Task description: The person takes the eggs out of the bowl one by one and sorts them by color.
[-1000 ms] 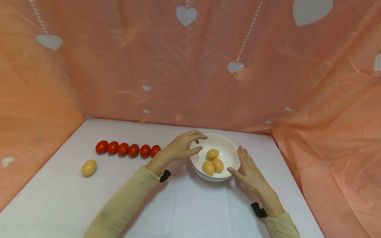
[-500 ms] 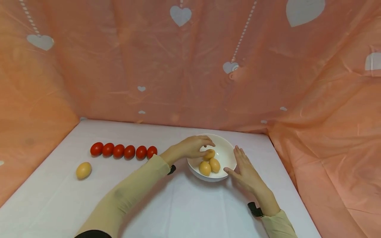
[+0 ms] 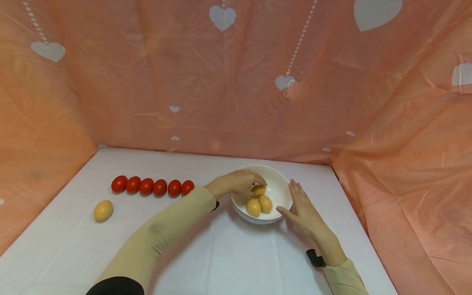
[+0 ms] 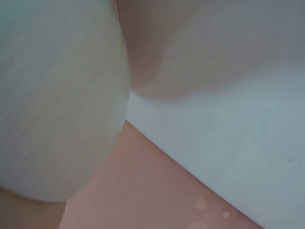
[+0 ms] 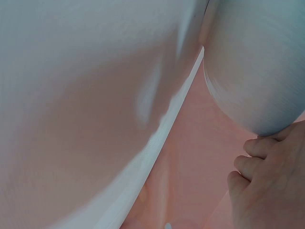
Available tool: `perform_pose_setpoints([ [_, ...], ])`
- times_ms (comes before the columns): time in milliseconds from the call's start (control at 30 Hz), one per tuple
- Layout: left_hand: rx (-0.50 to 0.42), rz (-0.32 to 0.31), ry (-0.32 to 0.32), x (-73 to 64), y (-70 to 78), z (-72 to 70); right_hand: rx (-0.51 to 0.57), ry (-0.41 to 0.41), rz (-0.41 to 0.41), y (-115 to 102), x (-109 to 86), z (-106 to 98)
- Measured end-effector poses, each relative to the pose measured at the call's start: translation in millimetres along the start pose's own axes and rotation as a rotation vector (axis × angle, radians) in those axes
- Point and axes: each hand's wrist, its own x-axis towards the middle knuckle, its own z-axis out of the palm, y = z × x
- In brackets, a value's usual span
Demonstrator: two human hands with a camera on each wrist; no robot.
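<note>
A white bowl (image 3: 281, 192) stands on the table, holding several smooth yellow egg-shaped things. My left hand (image 3: 237, 182) reaches in over the bowl's left rim, its fingers curled round the far yellow egg (image 3: 259, 190), which they partly cover. Nearer in the bowl lie two other yellow eggs (image 3: 253, 207). My right hand (image 3: 307, 215) rests against the bowl's right side with straight fingers, thumb spread near the rim. In the right wrist view the bowl's outer wall (image 5: 257, 62) is close beside the right hand (image 5: 274, 183). The left wrist view shows mostly the bowl's outer wall (image 4: 62, 95).
A row of several red egg-shaped things (image 3: 146, 187) lies left of the bowl, close behind the left sleeve (image 3: 166, 221). One more yellow egg (image 3: 103, 211) lies in front of the row's left end. Pink-orange cloth (image 3: 221, 102) with white hearts hangs around the white table (image 3: 243, 258).
My left hand has moved right and down into the bowl, and its fingers have closed round the far yellow egg. The right hand has stayed against the bowl. The head view has shifted slightly.
</note>
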Motion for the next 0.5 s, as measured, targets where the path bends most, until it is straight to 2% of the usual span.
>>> perform_pose_setpoints([
  [333, 0.035, 0.035, -0.013, 1.9, -3.0, 4.8, -0.004, 0.003, -0.008, 0.6, 0.8, 0.3],
  [500, 0.061, 0.025, -0.025, 2.3, -1.5, 5.2, 0.001, -0.008, 0.007, 0.8, 0.2, 0.7],
])
